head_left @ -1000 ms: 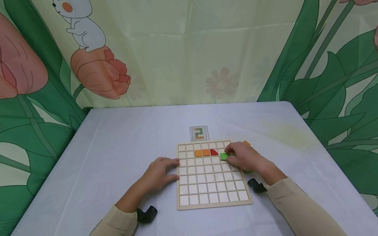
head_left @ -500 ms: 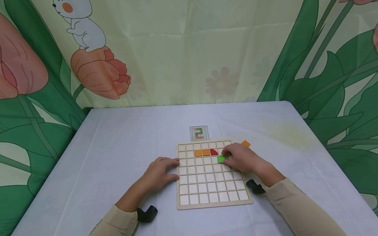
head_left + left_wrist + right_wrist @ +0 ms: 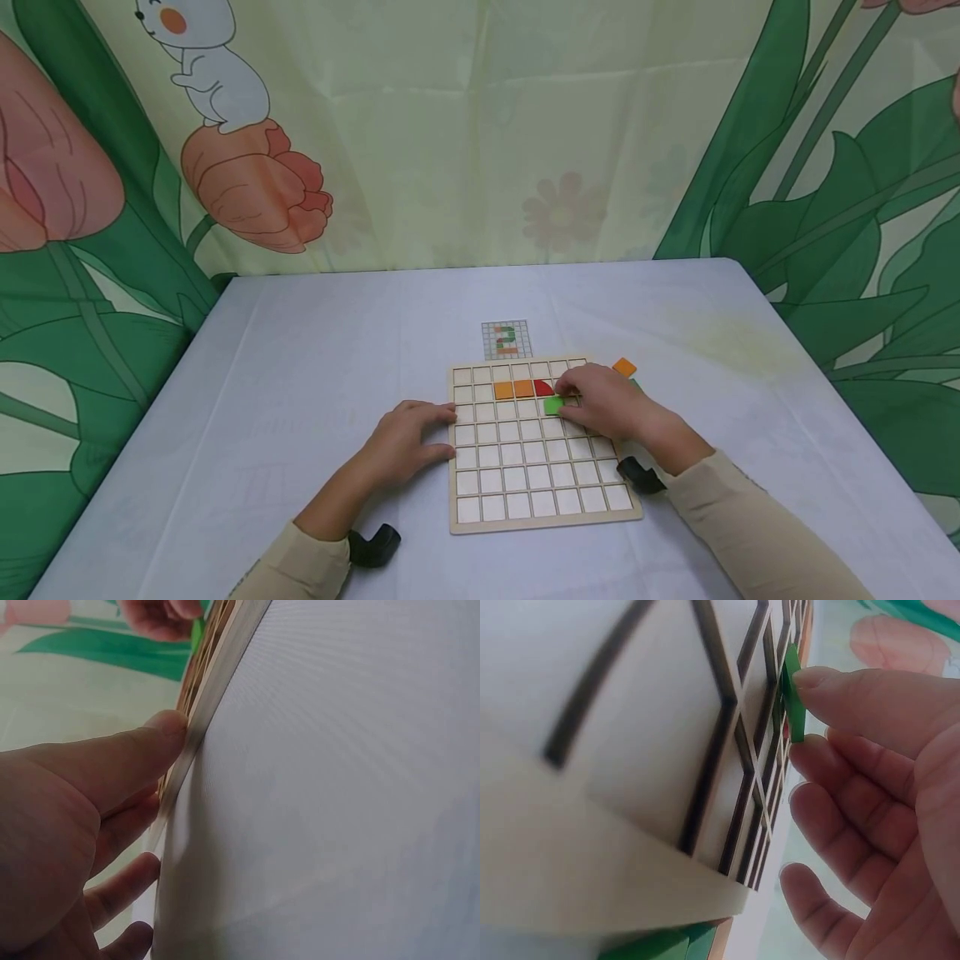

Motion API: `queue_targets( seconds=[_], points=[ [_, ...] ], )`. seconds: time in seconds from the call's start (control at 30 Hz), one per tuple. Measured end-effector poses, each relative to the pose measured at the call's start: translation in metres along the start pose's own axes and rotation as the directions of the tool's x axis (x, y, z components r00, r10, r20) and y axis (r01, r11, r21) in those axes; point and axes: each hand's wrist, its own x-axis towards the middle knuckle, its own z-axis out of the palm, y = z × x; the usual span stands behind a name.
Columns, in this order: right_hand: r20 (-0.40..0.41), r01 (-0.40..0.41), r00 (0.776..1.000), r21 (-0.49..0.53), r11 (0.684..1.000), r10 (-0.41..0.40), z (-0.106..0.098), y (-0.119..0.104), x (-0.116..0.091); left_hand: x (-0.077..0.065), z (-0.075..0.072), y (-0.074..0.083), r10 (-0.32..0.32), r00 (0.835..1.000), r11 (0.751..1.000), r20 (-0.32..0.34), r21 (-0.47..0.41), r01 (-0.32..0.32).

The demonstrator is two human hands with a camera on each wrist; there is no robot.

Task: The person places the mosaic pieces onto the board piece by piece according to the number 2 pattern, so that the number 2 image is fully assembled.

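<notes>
A wooden grid board (image 3: 547, 524) with white square cells lies on the table. In its second row sit two orange square tiles (image 3: 513, 389) and a red rounded tile (image 3: 542, 387). My right hand (image 3: 611, 406) pinches a green square tile (image 3: 552, 406) between thumb and fingers, close over the cells just below the red tile. The right wrist view shows the green tile (image 3: 793, 697) tilted against the grid, the thumb on its near face. My left hand (image 3: 405, 442) touches the board's left edge with fingertips and thumb, its fingers (image 3: 124, 889) extended along the rim.
Behind the board lies a small pattern card (image 3: 506, 339) with a coloured figure. An orange tile (image 3: 624, 367) lies off the board's far right corner. Green pieces (image 3: 652, 946) are beside the board's right edge. A printed cloth (image 3: 480, 150) hangs behind the table.
My right hand has slid leftward and slightly nearer with the green tile, bringing it below the red one. The orange tile at the corner is now uncovered. My left hand stays put.
</notes>
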Motion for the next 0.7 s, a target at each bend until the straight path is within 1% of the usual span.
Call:
queue_targets(
  seconds=[0.23,0.47,0.7],
  points=[
    [0.016,-0.002,1.0,-0.023,1.0,0.002,0.0015,-0.0022,0.003,0.0001,0.001,-0.0007,-0.002,1.0,1.0,-0.002,0.006,0.002],
    [0.021,0.011,1.0,-0.002,1.0,-0.011,0.0016,-0.0046,0.0034,0.0001,0.0005,0.0002,-0.003,1.0,1.0,-0.002,0.011,0.003],
    [0.02,0.024,1.0,-0.01,1.0,-0.024,0.0019,-0.0049,0.0027,0.0002,0.0001,0.0005,-0.003,1.0,1.0,0.001,0.005,0.003]
  ],
)
